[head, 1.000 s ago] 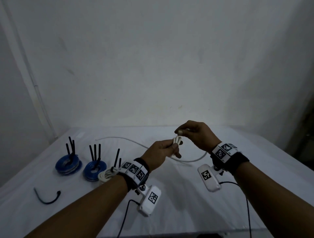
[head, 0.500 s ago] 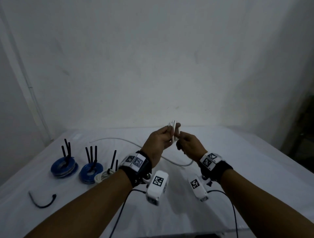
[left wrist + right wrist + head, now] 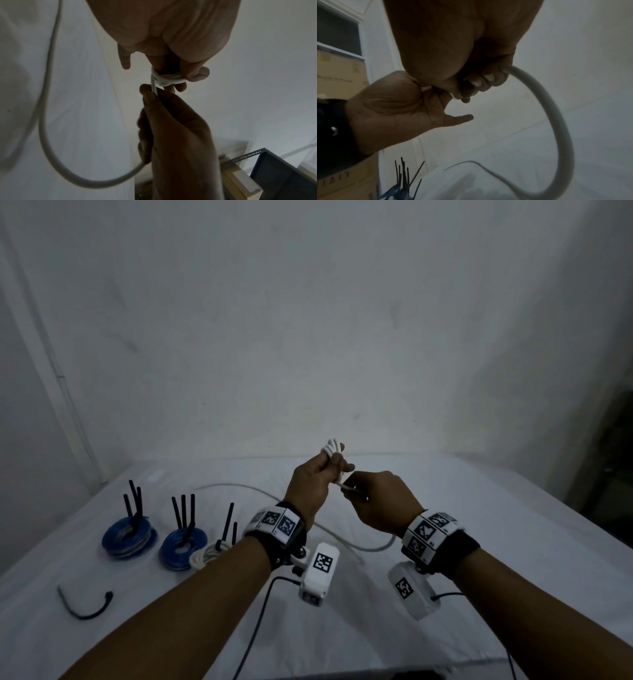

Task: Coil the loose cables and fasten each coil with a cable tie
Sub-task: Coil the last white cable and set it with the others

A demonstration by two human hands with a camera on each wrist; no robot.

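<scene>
Square black-and-white coded markers stand on the left wristband (image 3: pixel 275 521), the right wristband (image 3: pixel 430 532) and both white wrist cameras (image 3: pixel 318 571); they carry patterns, not letters. On a cardboard box (image 3: pixel 342 180) at the lower left of the right-wrist view, dark capitals run sideways, cut off by the frame edge, reading roughly "TIAI". No other wording or number is legible.
</scene>
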